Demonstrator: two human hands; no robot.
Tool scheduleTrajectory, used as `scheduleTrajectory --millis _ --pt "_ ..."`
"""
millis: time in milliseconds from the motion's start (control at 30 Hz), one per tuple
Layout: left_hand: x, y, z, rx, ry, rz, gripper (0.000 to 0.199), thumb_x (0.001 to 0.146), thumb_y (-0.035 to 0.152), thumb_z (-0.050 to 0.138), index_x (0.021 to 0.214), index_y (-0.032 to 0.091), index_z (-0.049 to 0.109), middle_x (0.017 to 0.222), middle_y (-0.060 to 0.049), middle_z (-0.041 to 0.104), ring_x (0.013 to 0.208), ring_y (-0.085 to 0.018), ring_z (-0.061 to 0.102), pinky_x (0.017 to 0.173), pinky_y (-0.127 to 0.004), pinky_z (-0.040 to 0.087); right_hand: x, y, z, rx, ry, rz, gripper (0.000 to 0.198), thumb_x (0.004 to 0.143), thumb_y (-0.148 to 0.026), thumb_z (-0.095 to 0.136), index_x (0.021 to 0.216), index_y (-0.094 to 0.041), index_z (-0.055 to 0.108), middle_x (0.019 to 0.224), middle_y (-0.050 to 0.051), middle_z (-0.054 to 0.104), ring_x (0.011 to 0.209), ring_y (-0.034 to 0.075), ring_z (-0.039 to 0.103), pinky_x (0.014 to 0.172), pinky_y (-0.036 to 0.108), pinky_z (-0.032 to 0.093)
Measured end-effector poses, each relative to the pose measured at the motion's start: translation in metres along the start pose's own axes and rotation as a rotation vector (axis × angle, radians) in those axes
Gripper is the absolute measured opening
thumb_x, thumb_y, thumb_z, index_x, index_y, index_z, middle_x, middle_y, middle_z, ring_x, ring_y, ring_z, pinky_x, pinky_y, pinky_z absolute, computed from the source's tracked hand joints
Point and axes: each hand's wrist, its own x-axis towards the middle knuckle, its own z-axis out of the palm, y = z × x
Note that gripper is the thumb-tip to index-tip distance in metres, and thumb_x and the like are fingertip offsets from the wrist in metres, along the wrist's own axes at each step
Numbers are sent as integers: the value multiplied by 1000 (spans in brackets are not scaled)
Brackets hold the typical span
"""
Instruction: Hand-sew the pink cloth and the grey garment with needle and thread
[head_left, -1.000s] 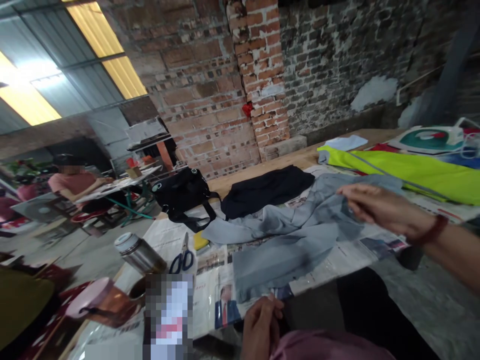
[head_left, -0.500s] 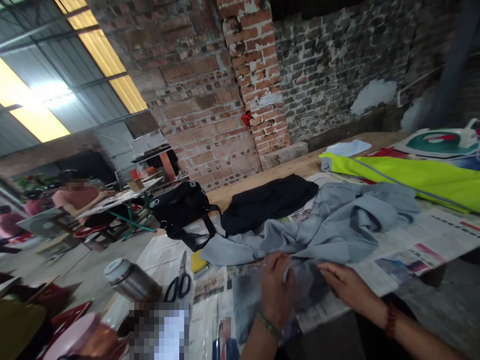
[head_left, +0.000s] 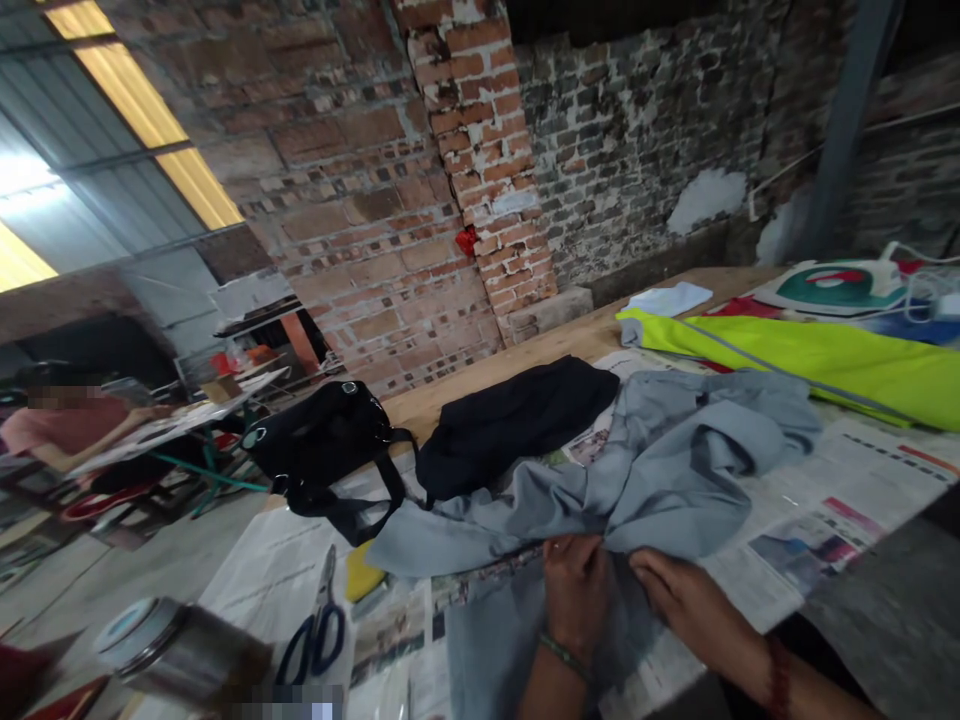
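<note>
A grey garment [head_left: 675, 505] lies crumpled over newspaper on the table, its lower part spread out toward me. My left hand [head_left: 576, 590] is closed on the cloth, fingers curled in a pinch near the middle of the near edge. Just to the right, my right hand [head_left: 679, 600] also grips the cloth between thumb and fingers. A short stretch of fabric runs between the two hands. The fingertips are partly hidden by the folds. Behind the grey garment sits a folded black cloth [head_left: 517, 425].
Dark-handled scissors [head_left: 315, 630], a yellow object [head_left: 364, 572] and a metal flask [head_left: 184, 650] are to the left. A black bag [head_left: 322, 440] stands farther back. A neon yellow garment [head_left: 810, 360] and an iron [head_left: 832, 288] lie at right. Another person [head_left: 82, 425] sits at a far table.
The view has swung slightly to the right, shifting the surroundings left. My left hand has come down and nearer my right hand, and both now hold the grey cloth close together.
</note>
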Motion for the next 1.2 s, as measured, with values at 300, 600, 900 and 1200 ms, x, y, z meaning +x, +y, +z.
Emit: scheduleTrajectory --millis 300,600,900,1200 --pt "-1 -2 6 120 83 180 23 74 5 54 82 23 68 73 0 69 71 -16 61 69 -29 41 2 -2 8 35 47 7 27 91 -34 28 86 -22 52 61 -2 53 57 11 54 57 21 41" --pt "-4 -5 12 319 -3 306 22 80 9 49 64 20 60 60 0 61 63 -14 57 67 -29 37 9 -1 17 26 103 19 26 90 -33 28 77 -22 48 64 0 56 59 13 55 58 23 42" --pt "-2 -11 15 264 15 268 21 74 5 52 68 22 63 60 1 63 62 -14 57 64 -28 37 4 -2 6 84 -27 76 29 89 -28 26 112 -19 41 86 6 64 80 15 62 71 25 48" --pt "-4 -13 14 217 65 280 32 69 1 52 81 25 68 67 -1 66 67 -17 59 68 -30 40 29 -19 -55 -355 265 -224 29 87 -32 38 96 -20 63 96 8 64 93 21 57 85 36 41"
